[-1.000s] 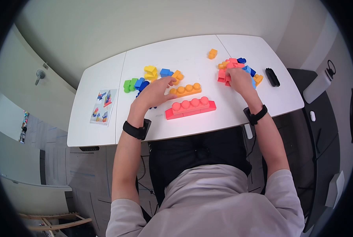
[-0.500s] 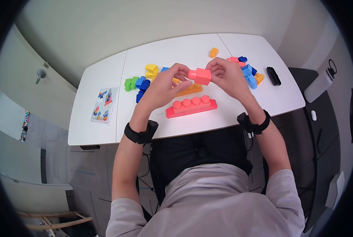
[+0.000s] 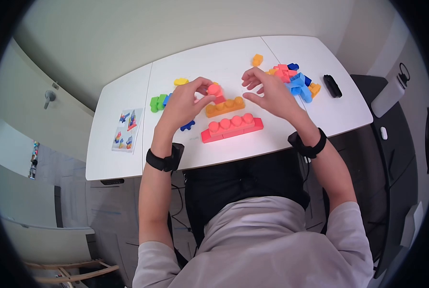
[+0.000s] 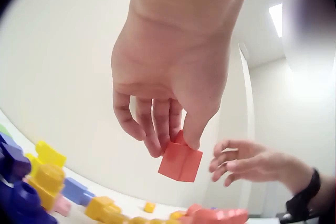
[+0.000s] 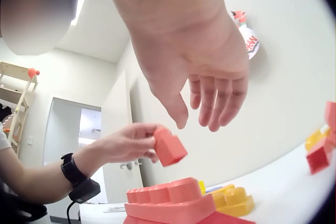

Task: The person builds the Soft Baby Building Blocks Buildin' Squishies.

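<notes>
My left hand [image 3: 183, 103] pinches a small coral-red building block [image 4: 181, 162] between thumb and fingertips, up off the white table. Its round stud points up in the head view, with the block behind the long orange four-stud block [image 3: 225, 107]. To the right, my right hand [image 3: 272, 96] hovers over the table, fingers spread and loosely bent, holding nothing. Closer to the table's front edge lies a red base [image 3: 231, 136] with sloped ends, topped by a coral row of four studs [image 3: 232, 124].
Red, blue and orange blocks [image 3: 298, 82] are piled at the right, beside a black case [image 3: 332, 86]. An orange block [image 3: 257, 60] lies at the back. Green blocks [image 3: 157, 103] and a yellow block [image 3: 181, 81] sit left, near a picture sheet [image 3: 126, 130].
My right hand took the coral block from the right pile and brought it to the middle, where both hands held it. Now only my left hand holds it, and the right has drawn away.
</notes>
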{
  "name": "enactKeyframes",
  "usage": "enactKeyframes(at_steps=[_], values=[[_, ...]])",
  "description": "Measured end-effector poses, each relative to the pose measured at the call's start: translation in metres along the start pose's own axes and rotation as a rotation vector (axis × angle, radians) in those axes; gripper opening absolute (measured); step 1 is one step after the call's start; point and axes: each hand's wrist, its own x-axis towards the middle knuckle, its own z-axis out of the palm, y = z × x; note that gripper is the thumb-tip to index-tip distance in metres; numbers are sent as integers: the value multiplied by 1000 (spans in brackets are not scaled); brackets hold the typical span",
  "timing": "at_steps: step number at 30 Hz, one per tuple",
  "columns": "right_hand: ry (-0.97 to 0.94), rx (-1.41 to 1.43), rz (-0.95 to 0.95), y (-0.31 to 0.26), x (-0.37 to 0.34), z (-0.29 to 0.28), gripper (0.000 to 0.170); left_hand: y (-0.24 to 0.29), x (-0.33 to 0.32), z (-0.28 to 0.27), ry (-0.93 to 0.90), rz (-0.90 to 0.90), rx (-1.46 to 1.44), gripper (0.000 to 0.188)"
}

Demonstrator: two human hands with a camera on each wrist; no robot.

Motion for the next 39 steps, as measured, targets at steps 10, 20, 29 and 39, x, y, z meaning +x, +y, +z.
enactKeyframes(at_steps=[10, 20, 29, 39], values=[[-5, -320, 223, 37, 6, -18, 18, -58, -1, 13, -72, -19, 243, 27], [-26, -518, 299, 84, 2, -22, 22, -60, 0, 17, -176, -160, 268, 34], [-107, -668, 229, 103, -10, -7, 24, -55, -3, 10, -170, -127, 264, 51], [15, -735, 130, 108, -6, 0, 11, -23, -10, -4, -129, -47, 332, 45]])
